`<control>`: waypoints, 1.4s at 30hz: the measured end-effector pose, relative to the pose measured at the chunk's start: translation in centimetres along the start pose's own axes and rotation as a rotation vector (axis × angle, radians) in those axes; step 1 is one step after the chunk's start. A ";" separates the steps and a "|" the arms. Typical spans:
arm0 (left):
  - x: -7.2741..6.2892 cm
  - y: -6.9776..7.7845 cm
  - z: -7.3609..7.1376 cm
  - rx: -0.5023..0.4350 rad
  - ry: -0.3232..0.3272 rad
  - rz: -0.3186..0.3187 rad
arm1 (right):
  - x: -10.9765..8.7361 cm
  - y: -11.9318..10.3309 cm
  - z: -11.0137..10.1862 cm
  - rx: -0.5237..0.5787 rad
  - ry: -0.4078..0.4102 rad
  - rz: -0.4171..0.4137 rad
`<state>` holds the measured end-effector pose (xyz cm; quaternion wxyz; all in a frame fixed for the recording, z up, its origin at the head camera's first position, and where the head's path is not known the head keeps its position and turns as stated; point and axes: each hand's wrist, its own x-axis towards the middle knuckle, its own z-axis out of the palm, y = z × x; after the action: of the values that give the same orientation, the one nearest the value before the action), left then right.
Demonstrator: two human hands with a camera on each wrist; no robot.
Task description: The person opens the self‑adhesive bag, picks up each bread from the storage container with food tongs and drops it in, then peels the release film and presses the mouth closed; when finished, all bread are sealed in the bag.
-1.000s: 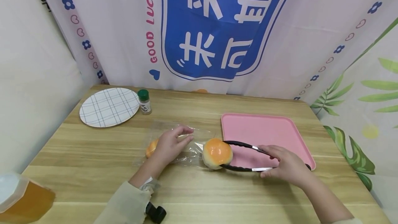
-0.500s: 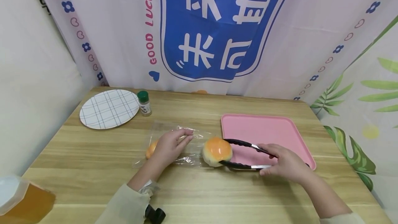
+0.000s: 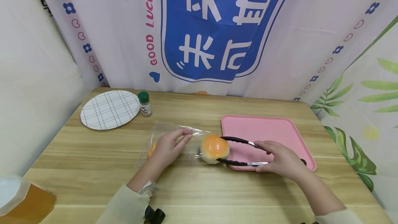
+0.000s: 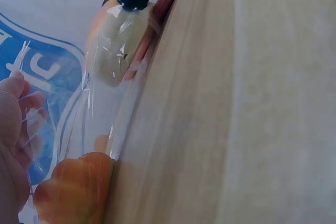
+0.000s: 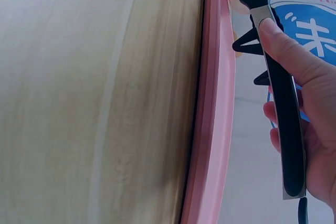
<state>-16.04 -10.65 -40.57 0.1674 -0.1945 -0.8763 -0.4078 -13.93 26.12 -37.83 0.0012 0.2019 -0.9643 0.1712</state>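
My left hand [image 3: 169,147] pinches the upper edge of a clear plastic bag [image 3: 191,149] near the table's middle. Inside the bag lies an orange-brown bread roll [image 4: 76,190], partly hidden behind that hand in the head view. My right hand [image 3: 283,158] grips black-and-metal tongs [image 3: 256,164], thumb on one arm and fingers on the other. Between the tongs' black tips is a round bun [image 3: 215,148] with a shiny orange top and pale sides. Clear film overlaps the bun in the left wrist view, so it sits at the bag's right end.
A pink tray [image 3: 264,127] lies under and behind the tongs at the right. At the back left are a checked oval plate [image 3: 110,110] and a green-capped shaker [image 3: 145,104]. A container of amber liquid [image 3: 28,199] stands at the near left corner.
The bun, with the tongs and right hand, has shifted slightly left and away from me. The bag's edge by the left fingers is raised; the left hand has barely moved.
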 end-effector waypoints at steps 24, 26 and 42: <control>0.1 -0.2 0.4 -0.021 0.011 0.043 | 2.4 -1.9 2.0 0.216 -0.132 0.073; 0.1 -0.2 0.3 -0.015 0.006 0.032 | 2.4 -1.9 2.0 0.210 -0.132 0.069; -0.4 0.0 0.4 -0.033 -0.030 0.002 | 3.4 -3.6 2.8 0.093 -0.051 0.019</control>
<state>-15.78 -10.39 -41.02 0.1514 -0.2040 -0.8716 -0.4192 -15.45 20.72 -39.05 -0.0342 0.1968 -0.9569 0.2108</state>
